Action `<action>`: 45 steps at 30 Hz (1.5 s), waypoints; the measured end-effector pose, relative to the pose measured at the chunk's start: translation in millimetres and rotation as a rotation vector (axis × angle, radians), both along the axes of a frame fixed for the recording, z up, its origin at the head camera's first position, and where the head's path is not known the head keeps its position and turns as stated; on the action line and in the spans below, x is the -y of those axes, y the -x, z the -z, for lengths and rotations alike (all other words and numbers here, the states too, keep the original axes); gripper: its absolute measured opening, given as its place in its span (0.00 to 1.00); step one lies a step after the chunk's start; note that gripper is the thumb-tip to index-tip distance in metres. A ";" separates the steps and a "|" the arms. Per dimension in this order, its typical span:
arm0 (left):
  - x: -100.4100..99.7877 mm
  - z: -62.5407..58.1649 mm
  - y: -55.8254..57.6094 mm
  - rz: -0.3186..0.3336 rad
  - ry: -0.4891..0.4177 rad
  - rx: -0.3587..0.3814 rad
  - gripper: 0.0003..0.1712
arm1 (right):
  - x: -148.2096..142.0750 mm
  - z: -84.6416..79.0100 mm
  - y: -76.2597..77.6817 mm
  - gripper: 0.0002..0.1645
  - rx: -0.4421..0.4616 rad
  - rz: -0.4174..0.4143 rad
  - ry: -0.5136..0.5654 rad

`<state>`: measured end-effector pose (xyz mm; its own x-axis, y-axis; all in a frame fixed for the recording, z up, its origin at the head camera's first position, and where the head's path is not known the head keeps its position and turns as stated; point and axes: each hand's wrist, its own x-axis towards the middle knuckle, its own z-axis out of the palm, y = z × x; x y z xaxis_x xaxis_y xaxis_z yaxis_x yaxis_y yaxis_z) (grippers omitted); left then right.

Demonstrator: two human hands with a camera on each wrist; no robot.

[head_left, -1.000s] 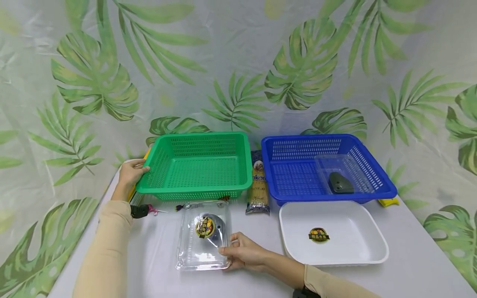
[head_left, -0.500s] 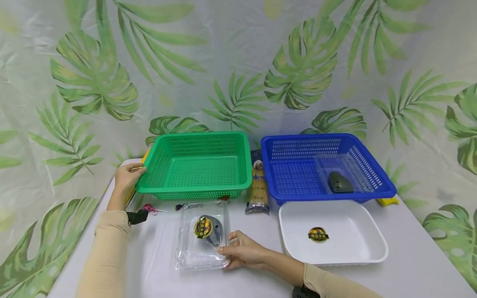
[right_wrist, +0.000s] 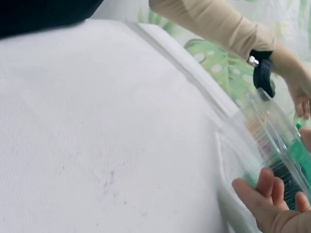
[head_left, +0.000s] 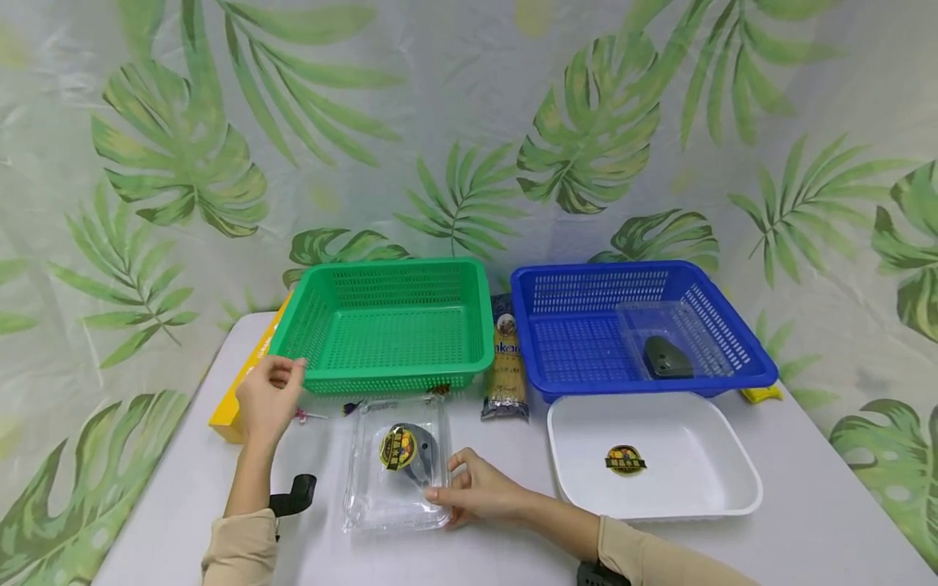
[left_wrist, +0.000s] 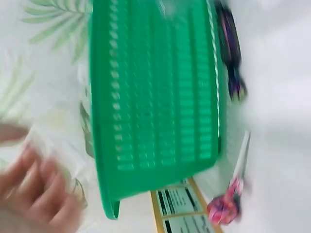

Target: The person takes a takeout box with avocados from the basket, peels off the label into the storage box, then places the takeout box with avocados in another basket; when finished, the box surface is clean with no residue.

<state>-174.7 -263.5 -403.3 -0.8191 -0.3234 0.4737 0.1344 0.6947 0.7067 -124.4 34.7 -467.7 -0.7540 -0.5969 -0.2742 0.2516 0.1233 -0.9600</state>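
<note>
Right hand (head_left: 479,490) pinched box (head_left: 384,492) at its edge, likely to steady it | box just left of that hand, dark item (head_left: 419,461) showing through | left hand (head_left: 269,399) loosely bent, holding nothing, green basket (head_left: 396,379) just beyond

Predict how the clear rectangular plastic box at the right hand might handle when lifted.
The clear rectangular plastic box is probably light, its walls looking thin and see-through. It may flex where the right hand grips its edge. Its glossy surface could feel slippery.
</note>
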 end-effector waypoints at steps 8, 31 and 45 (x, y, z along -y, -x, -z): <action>-16.5 15.7 -18.5 0.675 -0.209 0.669 0.45 | -3.3 -7.7 13.4 0.36 -0.559 0.020 -0.304; -23.6 31.8 -19.8 0.680 -0.342 0.718 0.45 | 61.2 -52.1 61.3 0.25 -1.336 -0.317 -0.808; -24.2 32.9 -20.2 0.676 -0.346 0.715 0.45 | 68.2 -46.1 63.2 0.07 -1.301 -0.315 -0.753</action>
<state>-154.5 -239.4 -436.2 -0.9329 0.2816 -0.2245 -0.1084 0.3749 0.9207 -187.6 -33.5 -421.6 -0.5768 -0.8027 0.1515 -0.8146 0.5515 -0.1797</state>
